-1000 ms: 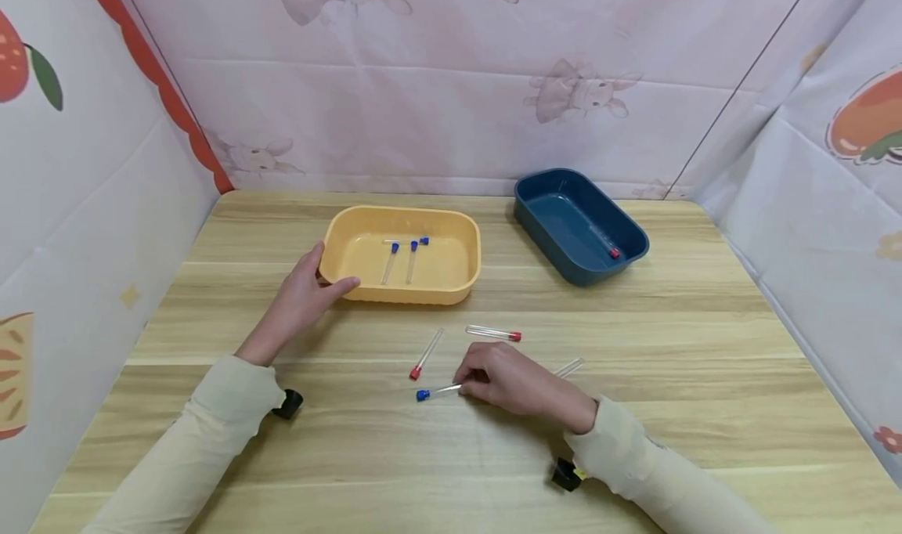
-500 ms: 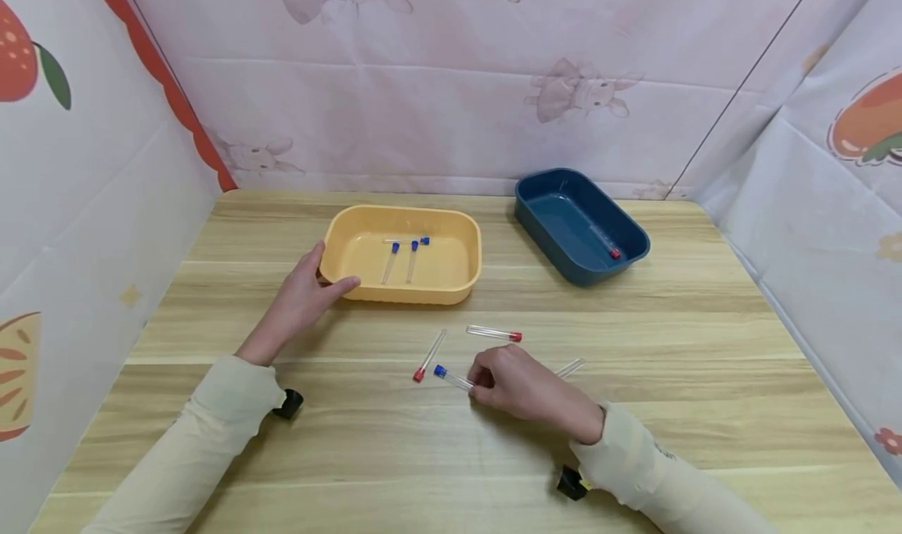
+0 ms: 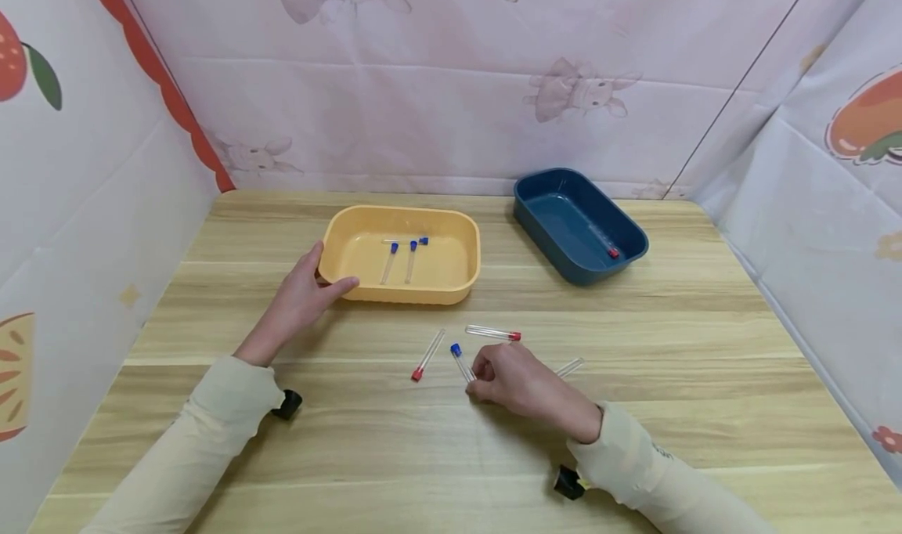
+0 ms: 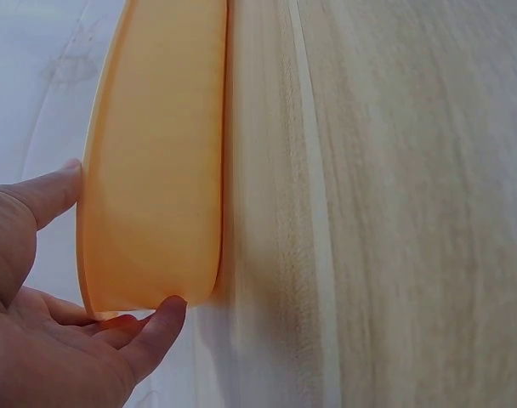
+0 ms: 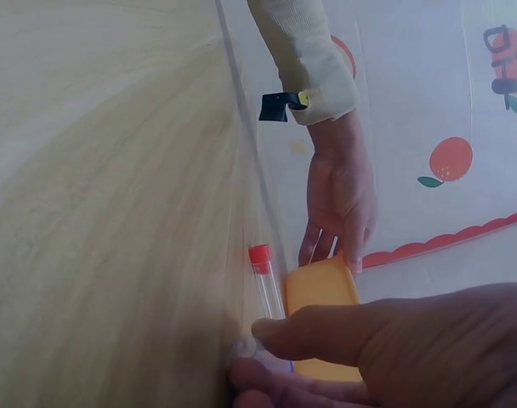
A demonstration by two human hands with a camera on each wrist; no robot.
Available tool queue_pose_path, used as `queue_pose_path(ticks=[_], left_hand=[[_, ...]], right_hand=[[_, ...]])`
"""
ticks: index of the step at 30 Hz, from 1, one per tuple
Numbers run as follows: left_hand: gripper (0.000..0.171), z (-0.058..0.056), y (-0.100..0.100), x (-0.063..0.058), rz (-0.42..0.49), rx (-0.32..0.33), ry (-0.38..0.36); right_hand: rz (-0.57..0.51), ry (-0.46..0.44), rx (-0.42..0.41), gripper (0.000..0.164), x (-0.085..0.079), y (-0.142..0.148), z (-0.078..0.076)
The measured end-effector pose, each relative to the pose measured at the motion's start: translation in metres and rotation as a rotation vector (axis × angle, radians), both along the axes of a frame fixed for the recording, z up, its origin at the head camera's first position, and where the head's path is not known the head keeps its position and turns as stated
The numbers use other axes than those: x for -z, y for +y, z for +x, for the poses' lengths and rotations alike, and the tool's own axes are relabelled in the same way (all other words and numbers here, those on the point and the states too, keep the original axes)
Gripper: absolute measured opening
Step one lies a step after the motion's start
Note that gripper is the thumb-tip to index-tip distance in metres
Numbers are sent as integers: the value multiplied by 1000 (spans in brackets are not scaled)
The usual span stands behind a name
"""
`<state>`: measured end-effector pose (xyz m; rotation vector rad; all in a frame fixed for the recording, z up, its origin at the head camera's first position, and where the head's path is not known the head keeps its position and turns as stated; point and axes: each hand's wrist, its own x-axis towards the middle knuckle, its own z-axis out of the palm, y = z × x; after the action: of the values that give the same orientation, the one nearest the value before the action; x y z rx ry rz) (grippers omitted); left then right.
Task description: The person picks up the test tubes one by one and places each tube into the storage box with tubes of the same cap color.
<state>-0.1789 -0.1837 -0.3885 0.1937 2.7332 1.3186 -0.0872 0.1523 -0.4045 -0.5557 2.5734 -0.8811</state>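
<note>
My right hand [image 3: 517, 381] pinches the clear end of a blue-capped test tube [image 3: 458, 355] between thumb and fingers, close over the table. Its cap points away and a little left. At the yellow tray's [image 3: 402, 294] left front corner, my left hand [image 3: 299, 303] holds the wall, thumb at the rim and fingers round the end, as the left wrist view shows. Several blue-capped tubes [image 3: 389, 264] lie inside that tray. Left of my right hand lies a red-capped tube [image 3: 428, 355]; another red-capped tube [image 3: 489, 332] lies just beyond it.
A dark blue tray [image 3: 557, 256] stands angled at the back right, with a red-capped tube [image 3: 613, 253] inside. Behind my right wrist a clear tube [image 3: 571, 367] sticks out, its other end hidden. Printed cloth walls [image 3: 423, 127] border the table [image 3: 669, 385].
The blue-capped tube has turned clockwise in my right hand, its cap swinging from the left to pointing away. That hand shifted slightly right. My left hand stays on the yellow tray.
</note>
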Motion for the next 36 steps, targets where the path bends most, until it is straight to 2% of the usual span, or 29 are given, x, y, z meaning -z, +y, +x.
queue_pose_path(ticks=[9,14,20,28,36], left_hand=[[90,0,-2,3,5,2,6],[91,-1,-3,3,1,6,7],[94,0,-2,1,8,4,-3],[96,1,-1,0,24,4,-21],[94,0,0,2,29,2,-7]], right_hand=[[-72,-94,17,13,0,-1,-2],[-73,-95,11,24,-1,1,-6],[-45,-17,-100,47,-5,6,-15],[39,-23,-198,87,-6,7,-25],[101,-12,-252,94,-6,8,-26]])
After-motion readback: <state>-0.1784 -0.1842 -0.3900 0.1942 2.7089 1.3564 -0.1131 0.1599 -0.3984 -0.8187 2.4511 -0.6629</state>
